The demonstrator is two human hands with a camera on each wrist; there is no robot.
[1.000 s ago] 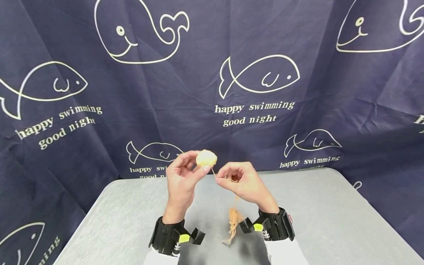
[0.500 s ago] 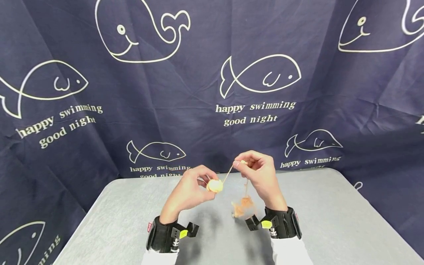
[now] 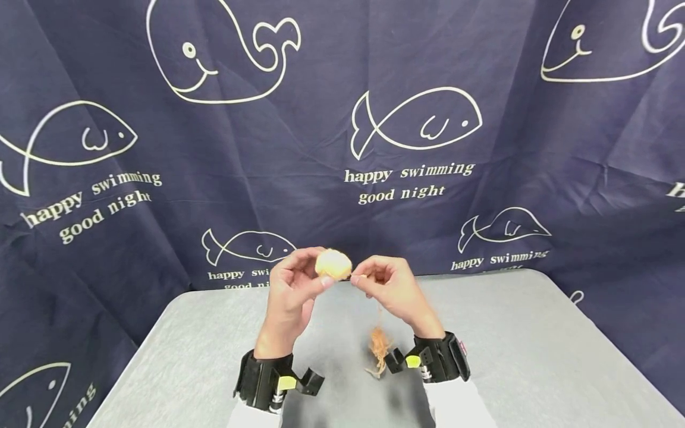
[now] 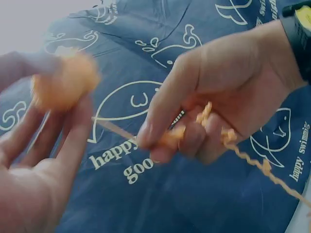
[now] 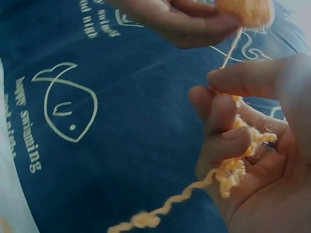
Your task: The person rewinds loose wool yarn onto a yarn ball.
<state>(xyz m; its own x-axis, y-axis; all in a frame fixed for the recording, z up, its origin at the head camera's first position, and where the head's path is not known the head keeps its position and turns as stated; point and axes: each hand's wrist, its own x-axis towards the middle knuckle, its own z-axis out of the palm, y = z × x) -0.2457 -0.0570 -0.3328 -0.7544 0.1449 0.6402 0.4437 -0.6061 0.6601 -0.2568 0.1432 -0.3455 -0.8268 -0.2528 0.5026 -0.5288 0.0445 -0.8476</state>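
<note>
A small ball of pale yellow-orange yarn is pinched in my left hand, raised above the far part of the table. In the left wrist view the yarn ball is blurred between thumb and fingers. From it a short strand runs to my right hand, whose thumb and forefinger pinch it. Crinkled yarn lies across the right palm under the curled fingers. A kinked tail hangs out of that hand, down to a loose orange tangle below.
The grey table spreads beneath both hands. Behind it hangs a dark blue cloth with white fish drawings and lettering. Both wrists wear black camera straps.
Half a second ago the hands were farther apart, with the ball lower and a longer strand between them. Now the left hand has risen and the right has come in toward it.
</note>
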